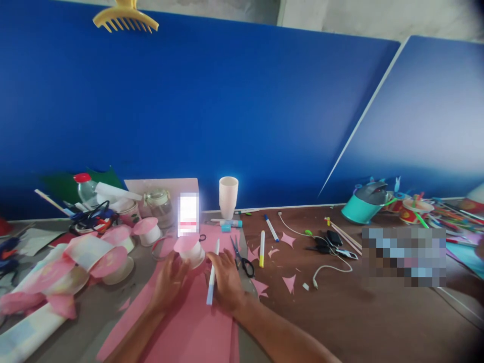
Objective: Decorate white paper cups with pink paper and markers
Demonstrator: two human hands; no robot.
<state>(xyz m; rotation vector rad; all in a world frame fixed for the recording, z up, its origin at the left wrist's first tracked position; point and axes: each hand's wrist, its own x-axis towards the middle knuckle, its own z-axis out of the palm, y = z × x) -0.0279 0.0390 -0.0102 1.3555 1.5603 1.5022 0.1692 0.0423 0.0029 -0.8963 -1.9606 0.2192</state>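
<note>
A white paper cup (193, 255) with a flat pink paper disc (186, 243) on top stands on the pink paper sheet (189, 322). My left hand (170, 276) has its fingers curled against the cup's near left side. At the cup's right is my right hand (228, 282), with a white marker (212, 290) tilted upright between its thumb and fingers. The marker's lower end is pale blue. Some of the right fingertips are hidden behind the marker and thumb. Dark-handled scissors (242, 257) lie open just beyond the right hand.
More pink-and-white cup pieces (86, 257) are heaped at the left. A glowing phone (188, 214) and a tall white cup (228, 196) stand behind. Markers (262, 248), pink scraps (289, 284) and a white cable (321, 271) lie rightward. Another person's hand (461, 280) shows at far right.
</note>
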